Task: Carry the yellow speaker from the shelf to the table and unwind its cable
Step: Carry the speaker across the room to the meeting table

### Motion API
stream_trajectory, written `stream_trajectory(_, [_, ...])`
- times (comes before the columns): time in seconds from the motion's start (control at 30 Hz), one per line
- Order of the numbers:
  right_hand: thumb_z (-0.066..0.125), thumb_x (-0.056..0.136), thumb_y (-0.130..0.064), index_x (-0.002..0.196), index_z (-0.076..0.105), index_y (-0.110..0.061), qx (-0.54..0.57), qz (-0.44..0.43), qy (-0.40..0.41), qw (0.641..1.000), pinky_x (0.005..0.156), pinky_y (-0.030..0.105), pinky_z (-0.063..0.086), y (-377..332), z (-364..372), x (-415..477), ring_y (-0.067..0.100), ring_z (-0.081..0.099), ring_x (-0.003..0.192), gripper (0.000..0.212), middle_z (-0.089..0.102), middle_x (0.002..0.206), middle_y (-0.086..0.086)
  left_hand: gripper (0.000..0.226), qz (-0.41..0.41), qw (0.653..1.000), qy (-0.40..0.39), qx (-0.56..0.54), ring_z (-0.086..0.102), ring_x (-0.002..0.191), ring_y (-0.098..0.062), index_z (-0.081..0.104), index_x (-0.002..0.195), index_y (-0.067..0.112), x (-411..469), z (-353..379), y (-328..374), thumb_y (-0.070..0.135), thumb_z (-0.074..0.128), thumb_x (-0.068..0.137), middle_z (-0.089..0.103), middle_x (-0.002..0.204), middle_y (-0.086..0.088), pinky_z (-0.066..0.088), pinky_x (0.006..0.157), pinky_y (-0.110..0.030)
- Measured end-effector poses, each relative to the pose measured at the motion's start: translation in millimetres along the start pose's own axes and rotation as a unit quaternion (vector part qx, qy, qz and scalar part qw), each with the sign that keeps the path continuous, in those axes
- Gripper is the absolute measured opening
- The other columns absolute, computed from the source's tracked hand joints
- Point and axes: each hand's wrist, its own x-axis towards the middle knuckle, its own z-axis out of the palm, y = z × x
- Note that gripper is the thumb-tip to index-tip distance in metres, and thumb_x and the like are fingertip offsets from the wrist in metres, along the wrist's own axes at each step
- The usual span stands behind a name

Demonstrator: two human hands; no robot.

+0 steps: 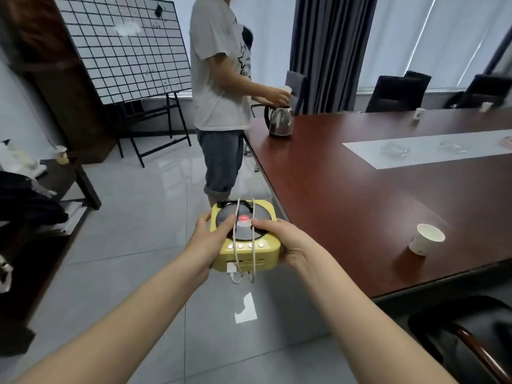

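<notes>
The yellow speaker [249, 253] is a rounded square box with a black record-style disc and a red centre on top. Its white cable [236, 239] is wound over the top in two loops, with a plug end hanging below the front. I hold it in the air over the floor, just left of the table's near corner. My left hand [206, 239] grips its left side, thumb on the disc. My right hand [288, 242] grips its right side, fingers on top. The long reddish-brown table [346, 195] stretches to the right.
Another person [221, 87] stands at the table's far-left end by a steel kettle [279, 121]. A white paper cup [426, 239] sits near the table's front edge. A black chair [465, 336] is at lower right. A gridded whiteboard [124, 48] and a dark shelf [55, 189] are on the left.
</notes>
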Motion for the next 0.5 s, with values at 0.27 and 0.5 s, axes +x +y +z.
stream_trajectory(0.27, [0.076, 0.070, -0.009, 0.112, 0.062, -0.003, 0.022, -0.040, 0.058, 0.997, 0.094, 0.051, 0.051, -44.2, -0.1, 74.6, 0.033, 0.065, 0.090, 0.045, 0.069, 0.105, 0.020, 0.060, 0.005, 0.998, -0.054, 0.019, 0.062, 0.103, -0.028, 0.033, 0.138, 0.030, 97.6, 12.4, 39.6, 0.043, 0.060, 0.087, 0.057, 0.120, -0.004, 0.054, 0.083, -0.043])
stream_trajectory(0.5, [0.078, 0.064, -0.010, 0.104, 0.064, -0.005, 0.035, -0.066, 0.116, 0.990, 0.095, 0.051, 0.050, -69.7, 5.1, 126.9, 0.035, 0.066, 0.094, 0.043, 0.070, 0.103, 0.019, 0.059, 0.025, 0.993, -0.115, 0.017, 0.062, 0.086, -0.016, 0.035, 0.138, 0.024, 173.1, 15.9, 62.7, 0.039, 0.061, 0.087, 0.059, 0.109, 0.001, 0.054, 0.070, -0.034])
